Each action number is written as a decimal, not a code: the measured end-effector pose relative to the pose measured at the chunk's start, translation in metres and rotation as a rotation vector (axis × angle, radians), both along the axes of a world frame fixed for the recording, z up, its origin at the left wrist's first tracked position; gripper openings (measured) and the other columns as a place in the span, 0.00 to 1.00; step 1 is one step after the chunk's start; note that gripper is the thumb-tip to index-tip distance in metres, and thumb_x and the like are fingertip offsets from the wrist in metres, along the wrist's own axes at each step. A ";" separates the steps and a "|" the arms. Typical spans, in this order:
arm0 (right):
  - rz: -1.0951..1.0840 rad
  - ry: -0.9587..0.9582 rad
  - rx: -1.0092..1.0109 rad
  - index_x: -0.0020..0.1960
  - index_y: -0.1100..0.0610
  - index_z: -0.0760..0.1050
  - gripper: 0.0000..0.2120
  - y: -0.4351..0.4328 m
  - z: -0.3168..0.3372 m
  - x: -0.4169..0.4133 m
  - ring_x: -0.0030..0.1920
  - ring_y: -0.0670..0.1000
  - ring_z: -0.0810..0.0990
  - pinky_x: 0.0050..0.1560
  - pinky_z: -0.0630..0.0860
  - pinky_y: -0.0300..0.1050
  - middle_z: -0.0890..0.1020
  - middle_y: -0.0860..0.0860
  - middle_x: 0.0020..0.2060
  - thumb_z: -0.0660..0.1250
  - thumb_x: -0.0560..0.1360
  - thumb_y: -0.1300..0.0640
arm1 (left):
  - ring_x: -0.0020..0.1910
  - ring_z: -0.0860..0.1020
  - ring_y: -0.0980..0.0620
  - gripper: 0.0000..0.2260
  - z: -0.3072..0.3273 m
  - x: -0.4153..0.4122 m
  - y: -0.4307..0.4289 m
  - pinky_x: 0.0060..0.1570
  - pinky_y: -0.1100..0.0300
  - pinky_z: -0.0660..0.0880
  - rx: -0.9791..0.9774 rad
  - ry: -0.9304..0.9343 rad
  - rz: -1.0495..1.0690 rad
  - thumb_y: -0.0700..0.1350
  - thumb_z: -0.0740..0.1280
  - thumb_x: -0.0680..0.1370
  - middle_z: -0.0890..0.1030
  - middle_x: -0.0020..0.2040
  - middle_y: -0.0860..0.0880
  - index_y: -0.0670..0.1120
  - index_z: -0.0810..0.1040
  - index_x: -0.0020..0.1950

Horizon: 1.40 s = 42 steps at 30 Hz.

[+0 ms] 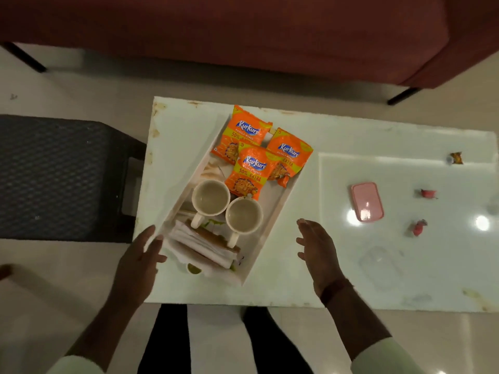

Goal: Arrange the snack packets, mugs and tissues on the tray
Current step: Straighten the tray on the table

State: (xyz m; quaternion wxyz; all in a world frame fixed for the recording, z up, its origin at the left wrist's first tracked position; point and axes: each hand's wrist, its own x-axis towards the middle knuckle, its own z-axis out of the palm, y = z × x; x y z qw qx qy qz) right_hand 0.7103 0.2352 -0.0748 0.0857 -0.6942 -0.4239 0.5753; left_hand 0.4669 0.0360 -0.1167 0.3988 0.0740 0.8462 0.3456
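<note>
Three snack packets [247, 171], two mugs [211, 198], tissues [201, 245] on tray [272, 220], both hands' fingers released

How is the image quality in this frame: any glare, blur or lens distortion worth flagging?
Head view: dim warm light; bright round glare spots on the glossy white tabletop beside the pink lidded box; the left hand and right hand are motion-soft; wide-angle bending curves the table edges; print on the orange snack packets stays readable.
</note>
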 end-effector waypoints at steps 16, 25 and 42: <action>1.180 -0.516 0.726 0.77 0.55 0.63 0.25 0.222 -0.043 -0.120 0.77 0.56 0.60 0.76 0.57 0.53 0.64 0.54 0.77 0.56 0.83 0.46 | 0.71 0.69 0.47 0.23 -0.033 0.116 -0.010 0.71 0.42 0.64 0.123 -0.120 0.678 0.50 0.61 0.81 0.72 0.71 0.46 0.46 0.65 0.75; 1.176 -0.486 0.103 0.69 0.63 0.74 0.17 0.260 -0.063 -0.173 0.66 0.59 0.77 0.69 0.72 0.53 0.78 0.60 0.66 0.63 0.82 0.58 | 0.55 0.79 0.43 0.15 -0.061 0.129 0.008 0.40 0.60 0.76 0.179 -0.236 0.997 0.39 0.61 0.81 0.80 0.50 0.42 0.41 0.73 0.67; 0.885 -0.318 0.026 0.71 0.63 0.72 0.23 0.250 -0.069 -0.138 0.69 0.58 0.74 0.64 0.69 0.49 0.75 0.59 0.69 0.68 0.79 0.54 | 0.43 0.79 0.49 0.10 -0.069 0.089 -0.003 0.47 0.56 0.79 0.231 -0.286 0.960 0.40 0.66 0.79 0.80 0.42 0.41 0.39 0.77 0.58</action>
